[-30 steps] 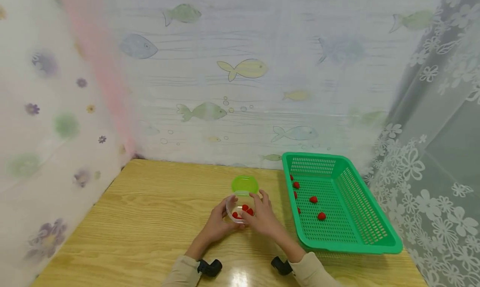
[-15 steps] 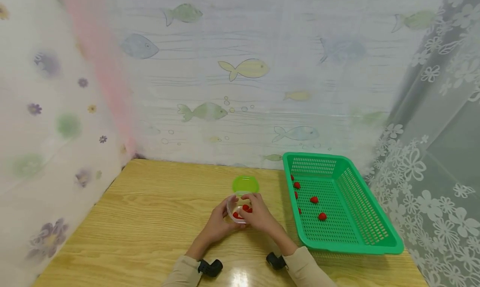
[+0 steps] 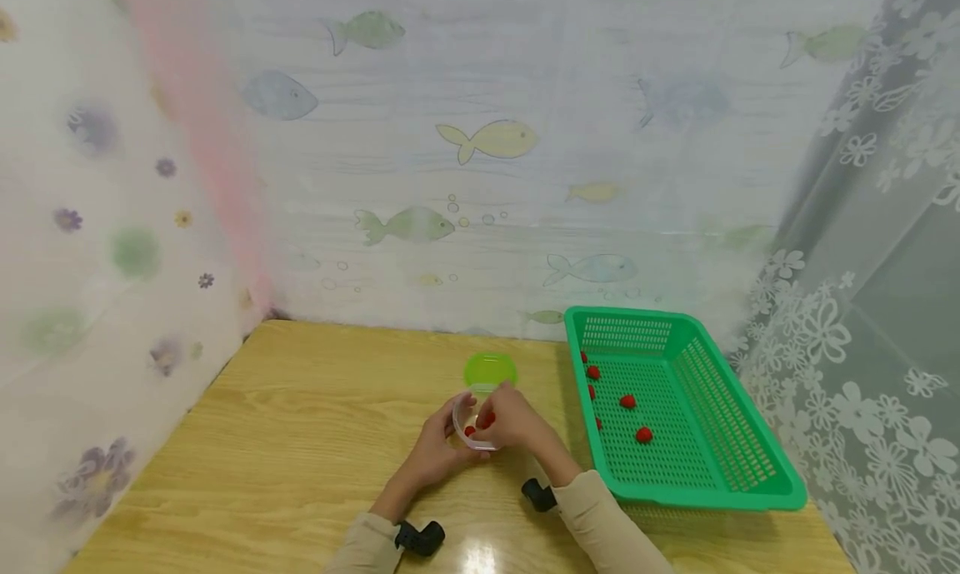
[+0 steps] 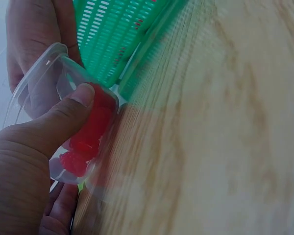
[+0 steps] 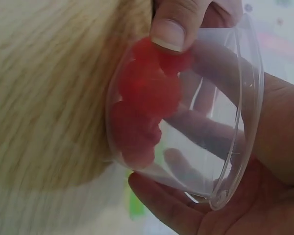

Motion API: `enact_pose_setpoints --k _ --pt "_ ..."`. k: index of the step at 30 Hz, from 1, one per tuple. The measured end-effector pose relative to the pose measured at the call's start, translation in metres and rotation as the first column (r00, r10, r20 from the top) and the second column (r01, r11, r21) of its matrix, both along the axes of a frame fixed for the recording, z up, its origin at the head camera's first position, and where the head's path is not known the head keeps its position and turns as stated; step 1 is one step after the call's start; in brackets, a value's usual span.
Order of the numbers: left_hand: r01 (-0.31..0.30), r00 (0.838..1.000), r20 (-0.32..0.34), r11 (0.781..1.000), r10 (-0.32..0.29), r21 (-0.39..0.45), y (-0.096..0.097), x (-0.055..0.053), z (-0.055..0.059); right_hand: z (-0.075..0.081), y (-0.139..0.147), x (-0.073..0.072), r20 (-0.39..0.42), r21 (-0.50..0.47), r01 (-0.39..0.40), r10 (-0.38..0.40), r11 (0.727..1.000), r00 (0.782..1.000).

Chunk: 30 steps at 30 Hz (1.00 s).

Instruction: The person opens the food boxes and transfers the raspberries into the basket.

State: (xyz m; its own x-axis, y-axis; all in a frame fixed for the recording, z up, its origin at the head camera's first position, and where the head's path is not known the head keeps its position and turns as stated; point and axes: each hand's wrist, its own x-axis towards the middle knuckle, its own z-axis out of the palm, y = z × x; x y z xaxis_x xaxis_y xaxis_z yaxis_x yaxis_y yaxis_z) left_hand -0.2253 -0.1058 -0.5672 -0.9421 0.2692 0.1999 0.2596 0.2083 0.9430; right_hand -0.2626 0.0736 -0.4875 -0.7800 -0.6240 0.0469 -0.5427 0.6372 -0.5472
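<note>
My left hand (image 3: 437, 453) grips a clear plastic tub (image 5: 220, 161), tilted above the wooden table. Its thumb (image 4: 63, 117) presses the outer wall. Several bumpy red berries (image 5: 149, 93) lie in the bottom of the tub; their exact kind is unclear. One berry (image 4: 73, 164) shows a knobbly surface in the left wrist view. My right hand (image 3: 517, 420) reaches over the rim into the tub. Through the clear wall its fingers (image 5: 201, 125) appear beside the berries, but whether they pinch one is hidden. A lime-green lid (image 3: 491, 370) lies just behind the tub.
A green slatted basket (image 3: 701, 482) stands at the right of the table, with more red berries (image 3: 627, 401) scattered along its left side. A curtain with fish prints (image 3: 480, 224) hangs behind the wooden table (image 3: 315, 407).
My right hand has moved left from the tub's right rim and reached its fingers into it, covering some berries. The left hand and tub have stayed nearly in place.
</note>
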Motion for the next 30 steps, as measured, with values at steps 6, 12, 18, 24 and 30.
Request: enact_pose_setpoints --k 6,12,18,24,30 --pt "0.0 1.0 -0.008 1.0 0.0 0.013 0.002 0.0 0.0 -0.002 0.002 0.0 -0.005 -0.001 -0.011 0.011 1.0 1.0" --pt "0.013 0.999 -0.031 0.999 -0.012 0.029 0.0 -0.001 -0.001 -0.001 0.006 -0.004 -0.059 0.003 -0.11 0.11 0.994 0.992" --pt "0.012 1.0 -0.029 1.0 -0.011 0.017 0.001 0.002 0.001 0.008 0.014 -0.009 0.099 0.062 -0.2 0.193 0.978 0.976" --pt "0.03 0.999 -0.021 1.0 -0.03 0.006 0.001 0.004 0.0 0.009 0.016 -0.007 0.154 0.083 -0.186 0.172 0.979 0.973" --pt "0.038 0.998 -0.044 0.999 -0.038 0.017 0.001 0.0 0.0 0.007 0.013 -0.002 0.081 0.075 -0.134 0.128 0.988 0.988"
